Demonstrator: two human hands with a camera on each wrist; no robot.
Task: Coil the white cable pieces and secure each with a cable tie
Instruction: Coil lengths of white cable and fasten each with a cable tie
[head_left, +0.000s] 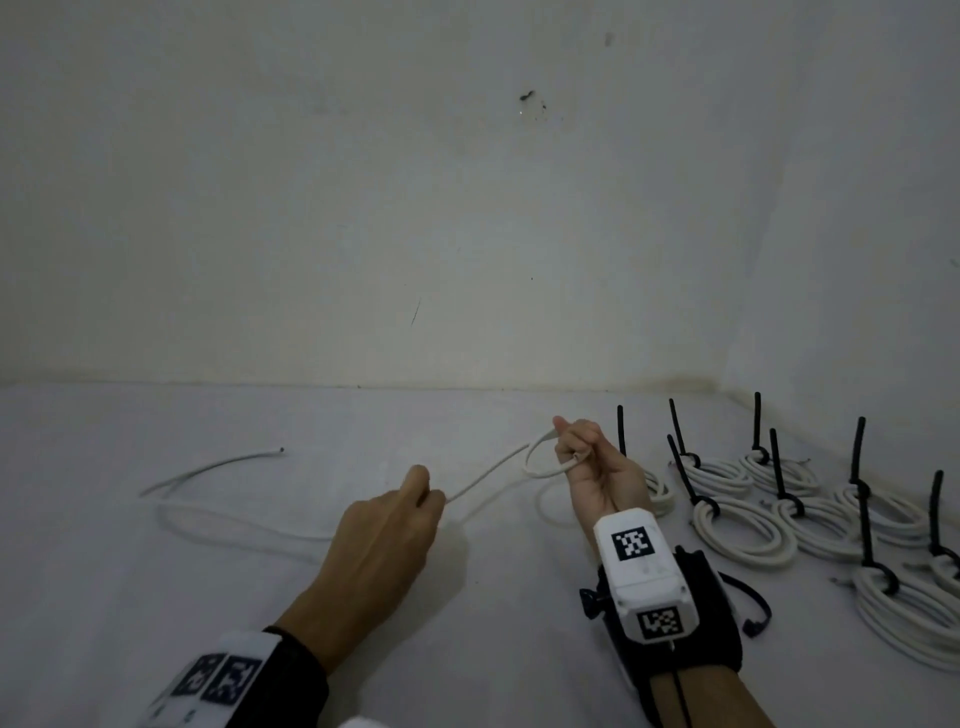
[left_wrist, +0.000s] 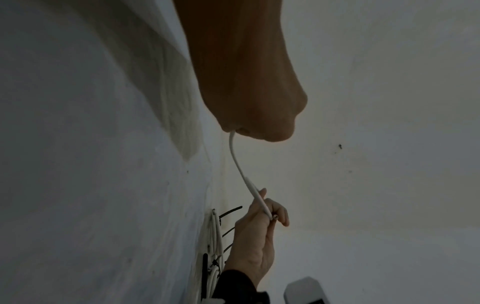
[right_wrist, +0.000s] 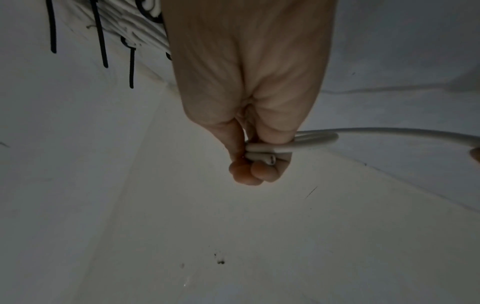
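The right hand is gripping a small loop of the white cable, fingers curled round the cut end. At its 8 o'clock, the left hand is pinching the same cable, which is trailing off across the white surface toward 9 o'clock. Crowding the right hand's 3 o'clock side — finished coils, black cable ties sticking up.

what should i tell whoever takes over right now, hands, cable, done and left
Right hand: grips the first small loop of the loose white cable, cut end in the fist.
Left hand: pinches the same cable further along, feeding it.
The remainder trails left over the white surface.
Done: a group of white coils with black cable ties, at right.
Left: finish coiling this piece, then tie it.
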